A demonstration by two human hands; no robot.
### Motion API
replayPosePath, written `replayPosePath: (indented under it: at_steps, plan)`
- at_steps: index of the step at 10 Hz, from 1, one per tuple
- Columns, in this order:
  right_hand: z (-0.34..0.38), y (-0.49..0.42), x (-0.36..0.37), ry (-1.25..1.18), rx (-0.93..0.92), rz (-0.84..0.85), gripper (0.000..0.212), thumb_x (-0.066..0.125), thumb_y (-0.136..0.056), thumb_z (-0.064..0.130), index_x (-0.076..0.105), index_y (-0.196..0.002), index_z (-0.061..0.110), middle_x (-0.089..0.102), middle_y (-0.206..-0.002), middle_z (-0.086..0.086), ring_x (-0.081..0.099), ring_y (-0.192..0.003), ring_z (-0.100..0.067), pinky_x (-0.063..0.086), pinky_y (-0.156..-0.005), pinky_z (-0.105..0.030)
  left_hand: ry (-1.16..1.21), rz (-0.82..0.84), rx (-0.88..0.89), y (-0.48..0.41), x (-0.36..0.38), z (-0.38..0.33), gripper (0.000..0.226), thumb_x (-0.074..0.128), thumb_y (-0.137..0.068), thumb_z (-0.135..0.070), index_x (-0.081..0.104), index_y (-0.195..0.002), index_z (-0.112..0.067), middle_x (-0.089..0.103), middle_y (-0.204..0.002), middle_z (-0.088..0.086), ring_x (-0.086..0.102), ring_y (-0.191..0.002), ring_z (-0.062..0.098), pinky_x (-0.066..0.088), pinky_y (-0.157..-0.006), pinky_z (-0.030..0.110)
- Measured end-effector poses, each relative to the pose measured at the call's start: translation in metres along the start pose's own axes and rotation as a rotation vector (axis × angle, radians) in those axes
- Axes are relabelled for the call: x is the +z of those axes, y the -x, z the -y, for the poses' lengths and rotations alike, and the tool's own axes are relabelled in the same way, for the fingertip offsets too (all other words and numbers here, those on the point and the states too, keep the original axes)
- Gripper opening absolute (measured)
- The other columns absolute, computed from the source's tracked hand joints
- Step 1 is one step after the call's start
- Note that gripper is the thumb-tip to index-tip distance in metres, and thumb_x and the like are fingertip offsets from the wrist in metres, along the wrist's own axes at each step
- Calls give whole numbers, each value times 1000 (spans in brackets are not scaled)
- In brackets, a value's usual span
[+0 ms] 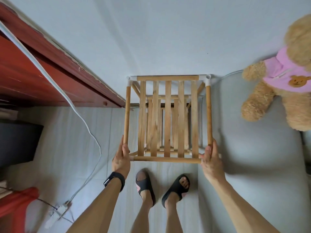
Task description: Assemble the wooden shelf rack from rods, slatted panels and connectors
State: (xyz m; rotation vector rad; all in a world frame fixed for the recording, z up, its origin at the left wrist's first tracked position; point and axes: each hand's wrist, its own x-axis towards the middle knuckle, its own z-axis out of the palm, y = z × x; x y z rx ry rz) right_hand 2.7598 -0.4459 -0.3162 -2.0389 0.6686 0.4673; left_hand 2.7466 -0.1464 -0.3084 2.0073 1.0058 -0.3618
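Head view: the rack (167, 118) is at frame centre, before the wall. The left grip (121, 157) and right grip (210, 157) each clasp one lower corner of its top. It looks fully assembled; probably only placing remains.

Assembled wooden shelf rack (168, 118) – upright on floor, slatted tiers stacked, white connectors (208, 79) at corners

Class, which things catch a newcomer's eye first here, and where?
The wooden shelf rack stands in the centre, seen from above, with the left hand and right hand gripping its near corners. A tan teddy bear in a pink top lies at the right; a white cable trails down the left.
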Motion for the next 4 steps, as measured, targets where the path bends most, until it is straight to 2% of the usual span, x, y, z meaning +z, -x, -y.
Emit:
replayPosePath:
  at_steps: [1,2,3,4]
  plan:
    - [4,-2,-1,46,-2,22,43,24,-106,44,30,-147,34,62,-92,17,69,-81,-18,50,-58,-32,-31,48,8,1,-3,-1,54,22,-100,-60,30,-151,-47,62,-129,5,64,-104,24,50,-80,30]
    - [5,-4,-7,160,-2,41,45,23,-106,46,26,-150,34,59,-101,11,66,-87,-23,49,-69,-35,-100,110,-20,3,-9,-9,55,19,-102,-57,25,-154,-42,57,-137,11,60,-116,33,50,-95,45]
    - [18,-6,-20,288,131,141,46,30,-106,41,24,-150,27,61,-118,-12,63,-101,-34,49,-80,-39,-166,192,-80,4,-23,-23,53,19,-106,-52,23,-157,-40,47,-149,9,49,-132,36,43,-100,44]
    - [45,5,-43,436,236,330,42,42,-104,30,36,-144,18,59,-120,-16,57,-90,-29,37,-60,-30,-324,271,-173,9,-44,-43,53,32,-107,-43,19,-158,-38,31,-159,16,39,-139,38,38,-108,47]
